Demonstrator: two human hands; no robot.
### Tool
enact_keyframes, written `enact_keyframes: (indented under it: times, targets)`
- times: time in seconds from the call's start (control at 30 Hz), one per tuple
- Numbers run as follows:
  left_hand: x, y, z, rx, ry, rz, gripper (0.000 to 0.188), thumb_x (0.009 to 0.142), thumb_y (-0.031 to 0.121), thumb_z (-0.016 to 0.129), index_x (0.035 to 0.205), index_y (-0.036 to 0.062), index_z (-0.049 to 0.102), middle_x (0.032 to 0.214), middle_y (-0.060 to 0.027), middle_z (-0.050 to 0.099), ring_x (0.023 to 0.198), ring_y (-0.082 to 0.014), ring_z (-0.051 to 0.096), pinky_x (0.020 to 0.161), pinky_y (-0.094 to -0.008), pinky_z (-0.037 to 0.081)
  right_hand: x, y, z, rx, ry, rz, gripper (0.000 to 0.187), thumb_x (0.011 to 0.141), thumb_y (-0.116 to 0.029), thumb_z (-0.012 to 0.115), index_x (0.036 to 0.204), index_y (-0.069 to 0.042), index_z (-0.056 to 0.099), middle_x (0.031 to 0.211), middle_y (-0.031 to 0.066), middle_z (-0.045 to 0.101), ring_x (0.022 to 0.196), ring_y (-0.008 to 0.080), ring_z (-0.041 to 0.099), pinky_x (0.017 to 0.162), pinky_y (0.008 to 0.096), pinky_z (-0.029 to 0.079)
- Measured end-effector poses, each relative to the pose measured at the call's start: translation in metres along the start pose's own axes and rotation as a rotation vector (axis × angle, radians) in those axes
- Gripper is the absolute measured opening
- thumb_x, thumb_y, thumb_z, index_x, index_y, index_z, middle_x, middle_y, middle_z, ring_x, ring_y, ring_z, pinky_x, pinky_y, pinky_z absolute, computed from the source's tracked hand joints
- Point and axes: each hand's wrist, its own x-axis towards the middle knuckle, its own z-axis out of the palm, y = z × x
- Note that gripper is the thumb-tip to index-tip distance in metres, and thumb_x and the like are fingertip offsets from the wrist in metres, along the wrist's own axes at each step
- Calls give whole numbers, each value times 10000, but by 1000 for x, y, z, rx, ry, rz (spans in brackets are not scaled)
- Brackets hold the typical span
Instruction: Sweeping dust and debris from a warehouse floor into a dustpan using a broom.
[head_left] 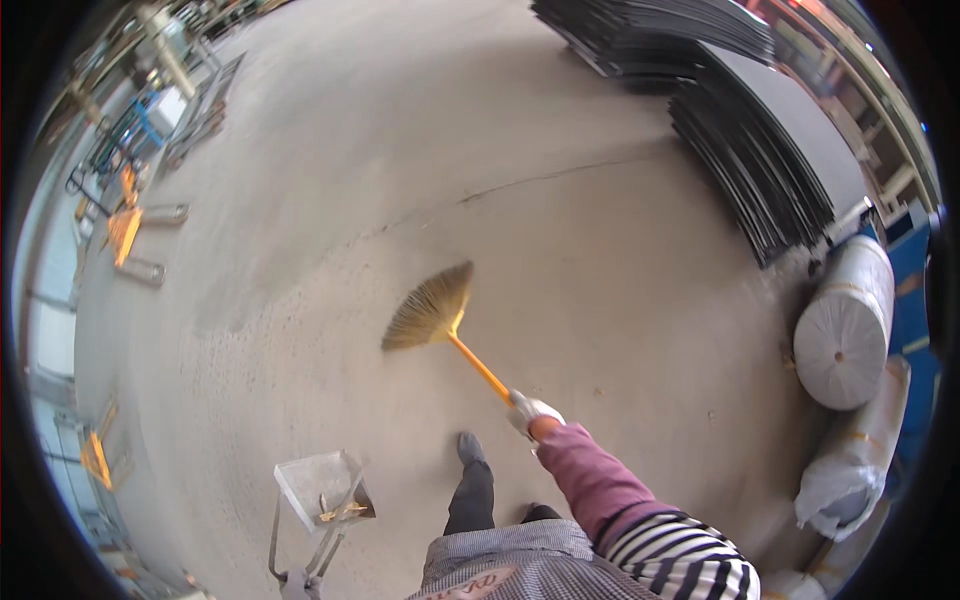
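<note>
Head view:
- The gloved right hand (533, 412) is closed around the broom (437, 312) at its orange handle.
- The broom slants forward and left from that hand, bristles fanned.
- The left hand (299, 584), partly cut off, curls around the dustpan's (312, 478) handle; its pan sits just ahead.

One broom (430, 308) in the right grip (533, 412), one dustpan (312, 478) in the left grip (300, 585). Two big black stacks (755, 165) ahead and right of the right grip. At least two wrapped rolls (840, 365) to its right. Two orange things (124, 232) far left of both grips.
</note>
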Motion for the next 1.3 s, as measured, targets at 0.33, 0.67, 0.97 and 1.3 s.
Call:
enact_keyframes:
  times: [0.33, 0.67, 0.97, 1.3]
  targets:
    - [68, 66, 47, 302, -329, 23, 235, 823, 313, 664, 1021, 224, 576, 937, 60, 543, 816, -97, 469, 747, -332, 414, -352, 130, 98, 227, -112, 528, 495, 917, -307, 365, 1411, -304, 345, 1147, 115, 631, 1025, 299, 629, 844, 403, 492]
    - [12, 125, 18, 314, -616, 87, 175, 814, 315, 692, 805, 219, 545, 666, 75, 446, 591, -93, 398, 680, -291, 377, -626, 156, 211, 325, -37, 971, 500, 915, -334, 405, 1411, -339, 341, 1148, 90, 631, 1025, 273, 628, 841, 408, 490]
    - [-111, 168, -6, 478, -692, 87, 129, 803, 161, 716, 846, 91, 615, 693, 4, 532, 647, -120, 494, 582, -313, 443, -746, 132, 199, 1050, 326, 866, 533, 878, -268, 483, 1398, -215, 380, 683, 52, 590, 499, 154, 562, 460, 320, 465]
    - [-162, 54, 149, 980, -845, 384, 197, 743, 108, 696, 914, 118, 598, 705, 21, 562, 549, -104, 494, 501, -282, 429, -466, 320, 73, 1234, 463, 735, 503, 877, -226, 467, 1368, -149, 397, 799, 112, 609, 658, 240, 607, 561, 391, 489]
